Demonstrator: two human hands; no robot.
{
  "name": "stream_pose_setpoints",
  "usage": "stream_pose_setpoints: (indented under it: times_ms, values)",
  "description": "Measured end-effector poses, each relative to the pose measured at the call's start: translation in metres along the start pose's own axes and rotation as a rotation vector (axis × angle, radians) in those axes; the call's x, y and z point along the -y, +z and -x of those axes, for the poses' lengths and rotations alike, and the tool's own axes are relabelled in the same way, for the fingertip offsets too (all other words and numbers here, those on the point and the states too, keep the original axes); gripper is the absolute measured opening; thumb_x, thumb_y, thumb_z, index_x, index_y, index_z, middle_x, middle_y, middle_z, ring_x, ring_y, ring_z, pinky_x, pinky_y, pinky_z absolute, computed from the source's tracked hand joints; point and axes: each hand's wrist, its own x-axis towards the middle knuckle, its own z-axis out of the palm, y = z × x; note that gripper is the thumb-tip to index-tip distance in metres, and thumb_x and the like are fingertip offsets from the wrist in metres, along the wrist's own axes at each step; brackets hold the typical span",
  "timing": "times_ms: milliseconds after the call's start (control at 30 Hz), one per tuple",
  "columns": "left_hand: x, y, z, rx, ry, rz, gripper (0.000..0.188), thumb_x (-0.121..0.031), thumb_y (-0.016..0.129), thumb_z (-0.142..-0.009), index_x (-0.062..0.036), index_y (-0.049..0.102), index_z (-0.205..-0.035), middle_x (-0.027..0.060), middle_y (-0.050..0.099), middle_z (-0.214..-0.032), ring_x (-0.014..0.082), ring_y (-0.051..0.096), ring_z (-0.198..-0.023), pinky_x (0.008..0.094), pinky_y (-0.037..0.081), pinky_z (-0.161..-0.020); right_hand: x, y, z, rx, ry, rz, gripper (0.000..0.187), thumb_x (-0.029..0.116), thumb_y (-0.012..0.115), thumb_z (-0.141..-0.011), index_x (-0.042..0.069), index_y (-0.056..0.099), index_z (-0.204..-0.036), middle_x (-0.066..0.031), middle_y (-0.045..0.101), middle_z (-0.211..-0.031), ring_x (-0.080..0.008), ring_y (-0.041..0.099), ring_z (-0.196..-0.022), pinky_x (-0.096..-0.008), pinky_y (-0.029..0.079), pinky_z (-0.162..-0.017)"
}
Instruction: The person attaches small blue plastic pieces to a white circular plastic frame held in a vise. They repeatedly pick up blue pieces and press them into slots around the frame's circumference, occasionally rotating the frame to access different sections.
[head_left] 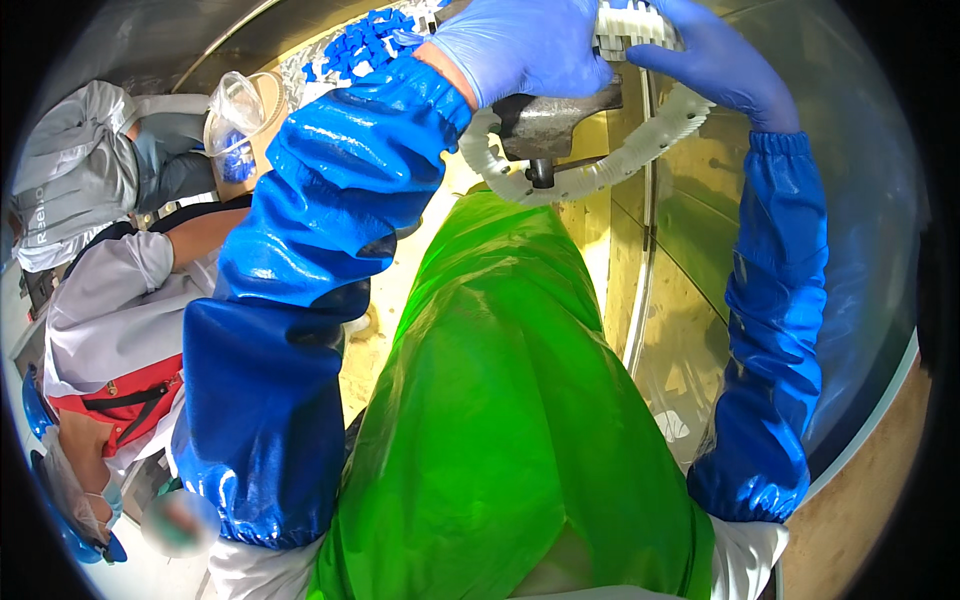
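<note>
My hands, in thin blue gloves, are at the top edge. The right hand has its thumb and fingers around a white toothed plastic piece, which looks like a conveyor chain segment. Beside it, my left hand is closed, its back toward me; what its curled fingers hold is hidden. Under both hands stands a dark metal block like a vise, with a screw and bar at its near end. A whitish ribbed strip loops around the near side of the block and rises toward my right hand.
Many small blue plastic pieces lie heaped beyond my left forearm. A round tan container holds a clear bag with blue items. Co-workers sit close on the left. A grey metal wall curves along the right.
</note>
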Motion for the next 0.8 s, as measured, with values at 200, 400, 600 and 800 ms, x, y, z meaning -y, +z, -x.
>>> stream_pose_setpoints:
  times_ms: [200,400,600,800]
  values:
    - [0.008,0.013,-0.006,0.028,0.009,0.048,0.049,-0.034,0.053,-0.094,0.0087,0.056,-0.117,0.0338,0.069,-0.098,0.0475,0.070,-0.095,0.0528,0.054,-0.085,-0.021,0.014,0.004,-0.073,0.123,-0.181,0.047,0.020,0.071,-0.097,0.003,0.057,-0.138,-0.0099,0.067,-0.117,-0.0187,0.063,-0.108,-0.0330,0.051,-0.095]
    - [0.011,0.009,-0.013,0.138,0.004,0.109,0.046,-0.034,0.054,-0.097,0.0073,0.058,-0.115,0.0323,0.070,-0.101,0.0465,0.069,-0.099,0.0521,0.054,-0.087,-0.033,0.023,0.007,-0.134,0.016,-0.270,0.038,0.016,0.070,-0.098,0.001,0.061,-0.131,-0.0037,0.066,-0.113,-0.0131,0.060,-0.103,-0.0300,0.050,-0.093]
    - [0.009,0.020,-0.006,-0.047,-0.012,0.038,0.041,-0.030,0.056,-0.094,0.0049,0.059,-0.115,0.0308,0.069,-0.106,0.0461,0.069,-0.100,0.0519,0.054,-0.089,-0.033,0.033,0.009,-0.174,0.032,-0.372,0.036,0.019,0.073,-0.096,0.004,0.063,-0.126,-0.0039,0.069,-0.108,-0.0152,0.063,-0.100,-0.0312,0.051,-0.091]
    - [0.008,0.028,-0.008,-0.119,0.058,0.030,0.045,-0.033,0.060,-0.093,0.0042,0.057,-0.118,0.0297,0.067,-0.106,0.0468,0.069,-0.094,0.0520,0.054,-0.086,-0.069,0.045,0.014,-0.283,-0.066,-0.180,0.042,0.028,0.075,-0.096,0.009,0.060,-0.130,-0.0109,0.067,-0.116,-0.0217,0.065,-0.104,-0.0371,0.051,-0.095]
